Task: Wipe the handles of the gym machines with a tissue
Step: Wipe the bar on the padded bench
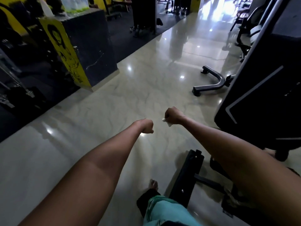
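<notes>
Both my arms reach out over a shiny marble floor. My right hand [173, 115] is a closed fist with a small white tissue [167, 122] sticking out below the fingers. My left hand [147, 126] is also a fist, with nothing visible in it. Neither hand touches any machine. A large black gym machine [260, 98] stands to the right of my right arm. No handle is close to either hand.
A curved metal base bar [213, 82] lies on the floor ahead right. A black padded bench part [187, 176] sits under my right forearm. A dark pillar with a yellow panel [65, 51] and weight racks stand left. My foot [153, 184] is below.
</notes>
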Motion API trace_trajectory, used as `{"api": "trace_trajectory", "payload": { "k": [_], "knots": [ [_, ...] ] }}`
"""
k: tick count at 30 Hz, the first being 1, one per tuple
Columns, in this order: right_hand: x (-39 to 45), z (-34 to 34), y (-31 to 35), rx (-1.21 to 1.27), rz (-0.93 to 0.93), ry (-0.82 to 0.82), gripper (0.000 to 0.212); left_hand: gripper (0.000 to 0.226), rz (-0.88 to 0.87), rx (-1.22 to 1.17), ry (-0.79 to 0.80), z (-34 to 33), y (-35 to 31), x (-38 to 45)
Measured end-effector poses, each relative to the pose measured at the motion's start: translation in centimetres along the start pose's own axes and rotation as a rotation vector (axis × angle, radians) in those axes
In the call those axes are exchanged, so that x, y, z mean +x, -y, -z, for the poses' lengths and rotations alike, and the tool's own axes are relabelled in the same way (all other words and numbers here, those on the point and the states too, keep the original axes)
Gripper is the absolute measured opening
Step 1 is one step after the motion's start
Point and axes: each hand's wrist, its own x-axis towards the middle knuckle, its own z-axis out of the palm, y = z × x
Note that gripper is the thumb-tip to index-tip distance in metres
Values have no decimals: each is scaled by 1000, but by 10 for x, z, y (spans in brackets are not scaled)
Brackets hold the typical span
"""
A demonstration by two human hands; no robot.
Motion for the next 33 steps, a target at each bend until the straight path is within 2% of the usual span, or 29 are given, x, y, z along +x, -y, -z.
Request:
{"api": "trace_trajectory", "payload": {
  "k": [8,12,18,21,25,33],
  "knots": [
    [126,55,-12,72,-17,-40,29,29,-38,57,-12,80,51,111],
    [180,79,-30,137,-92,-122,26,29,-52,-24,-32,121,61,164],
    [253,99,-70,141,-181,-135,27,28,-102,-121,30,168,67,255],
    [299,113,-98,124,-236,-155,22,29,-155,-55,33,194,68,308],
    [367,145,-133,98,-318,-206,5,31,-229,28,15,237,72,389],
    [476,220,-202,188,-448,-335,16,30,-377,146,23,331,59,526]
  ]
}}
